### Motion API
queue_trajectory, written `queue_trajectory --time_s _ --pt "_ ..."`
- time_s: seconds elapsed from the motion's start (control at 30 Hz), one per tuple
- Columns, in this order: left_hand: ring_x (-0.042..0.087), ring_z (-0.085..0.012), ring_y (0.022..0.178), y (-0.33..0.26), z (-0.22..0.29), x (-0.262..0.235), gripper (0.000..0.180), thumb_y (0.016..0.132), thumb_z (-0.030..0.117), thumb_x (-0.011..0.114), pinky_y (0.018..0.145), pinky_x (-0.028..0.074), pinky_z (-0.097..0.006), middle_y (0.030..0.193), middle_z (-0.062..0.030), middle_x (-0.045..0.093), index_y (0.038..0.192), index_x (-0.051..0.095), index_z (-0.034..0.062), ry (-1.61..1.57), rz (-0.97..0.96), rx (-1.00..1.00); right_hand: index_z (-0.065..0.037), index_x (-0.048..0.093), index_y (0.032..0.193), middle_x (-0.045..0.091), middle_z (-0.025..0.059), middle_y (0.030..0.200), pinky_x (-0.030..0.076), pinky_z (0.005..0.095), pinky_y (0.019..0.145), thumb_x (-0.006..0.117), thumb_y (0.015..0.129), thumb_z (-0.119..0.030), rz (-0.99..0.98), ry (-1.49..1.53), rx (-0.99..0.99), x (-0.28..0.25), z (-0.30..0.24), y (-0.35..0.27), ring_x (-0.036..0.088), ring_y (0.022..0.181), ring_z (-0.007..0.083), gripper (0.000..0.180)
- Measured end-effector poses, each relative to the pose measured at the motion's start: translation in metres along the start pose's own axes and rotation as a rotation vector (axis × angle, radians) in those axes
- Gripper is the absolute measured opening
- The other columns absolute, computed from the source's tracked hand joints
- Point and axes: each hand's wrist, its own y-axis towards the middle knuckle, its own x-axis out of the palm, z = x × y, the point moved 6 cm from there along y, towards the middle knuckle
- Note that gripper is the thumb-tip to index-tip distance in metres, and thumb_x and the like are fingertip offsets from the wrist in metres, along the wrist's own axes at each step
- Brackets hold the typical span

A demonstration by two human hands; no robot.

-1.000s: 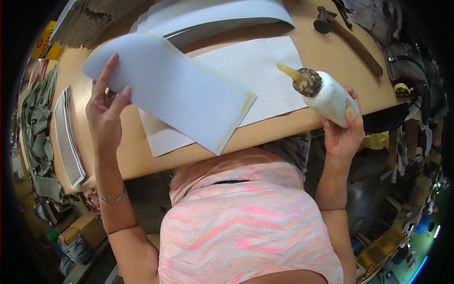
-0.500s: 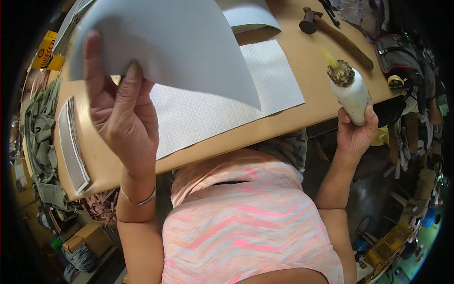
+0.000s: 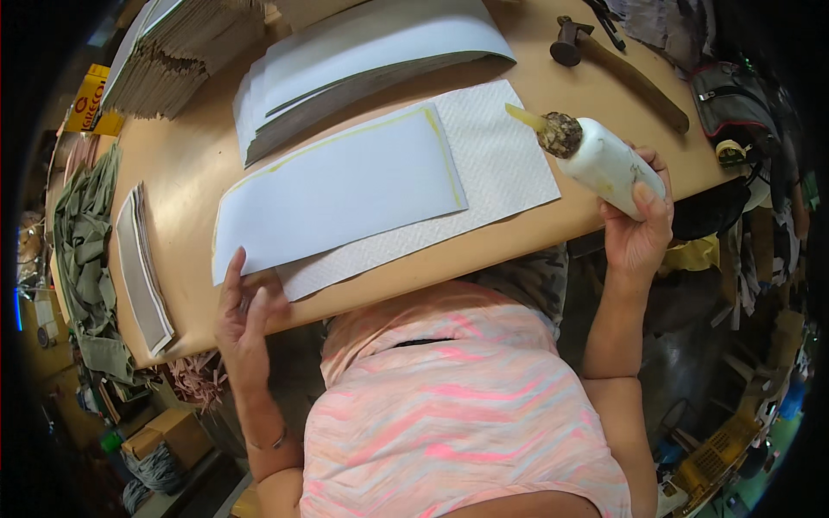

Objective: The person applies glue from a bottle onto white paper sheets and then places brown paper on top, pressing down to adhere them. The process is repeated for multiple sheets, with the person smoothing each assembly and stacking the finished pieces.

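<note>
A white sheet (image 3: 337,186) lies flat, with a thin yellowish line of glue along its far edge and both ends. It overlaps a white textured sheet (image 3: 501,147) on the table. My left hand (image 3: 246,306) is at the white sheet's near left corner. Its index fingertip touches that corner, the fingers apart and partly blurred. My right hand (image 3: 639,211) grips a white glue bottle (image 3: 609,168) above the table's right front edge. The bottle is tilted, its crusted neck and yellow nozzle pointing left over the textured sheet.
The tan table (image 3: 194,207) carries a stack of white sheets (image 3: 380,52), a pile of cut grey-brown pieces (image 3: 186,60) and a hammer (image 3: 635,82). Narrow folded strips (image 3: 142,268) lie at left beside green cloth (image 3: 86,250). A dark bag (image 3: 734,99) sits at right.
The white sheet, raised in my left hand before, now lies on the table. My left hand has come down toward me. The glue bottle has tipped over to the left.
</note>
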Motion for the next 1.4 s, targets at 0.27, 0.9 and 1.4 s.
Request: queue_trajectory --time_s 0.27,0.9,1.4 --pt "0.056 -0.0209 0.072 0.035 0.077 0.063 0.024 0.079 0.006 0.066 0.069 0.045 -0.031 0.085 -0.0083 0.061 0.102 0.059 0.0031 0.733 -0.359 0.464 0.000 0.053 0.108 0.054 0.0125 0.110 0.055 0.0262 0.060 0.064 0.072 -0.005 -0.094 -0.274 0.005 0.014 0.000 0.012 0.059 0.091 0.0175 0.038" --pt "0.056 -0.0248 0.090 0.132 0.083 0.152 0.045 0.064 0.019 0.077 0.081 0.045 -0.036 0.093 -0.0094 0.059 0.100 0.056 0.0025 0.979 -0.468 0.588 0.001 0.055 0.104 0.056 0.0127 0.104 0.044 0.0287 0.086 0.067 0.066 -0.001 -0.320 -0.573 -0.138 0.036 -0.010 0.018 0.055 0.096 0.0177 0.040" --pt "0.058 -0.0297 0.093 0.115 0.083 0.150 0.041 0.072 0.018 0.074 0.083 0.045 -0.039 0.102 -0.0092 0.060 0.108 0.059 0.0055 0.891 -0.398 0.720 0.000 0.055 0.104 0.057 0.0132 0.105 0.051 0.0247 0.071 0.066 0.066 -0.003 -0.237 -0.544 -0.120 0.025 -0.010 0.014 0.057 0.093 0.0165 0.040"
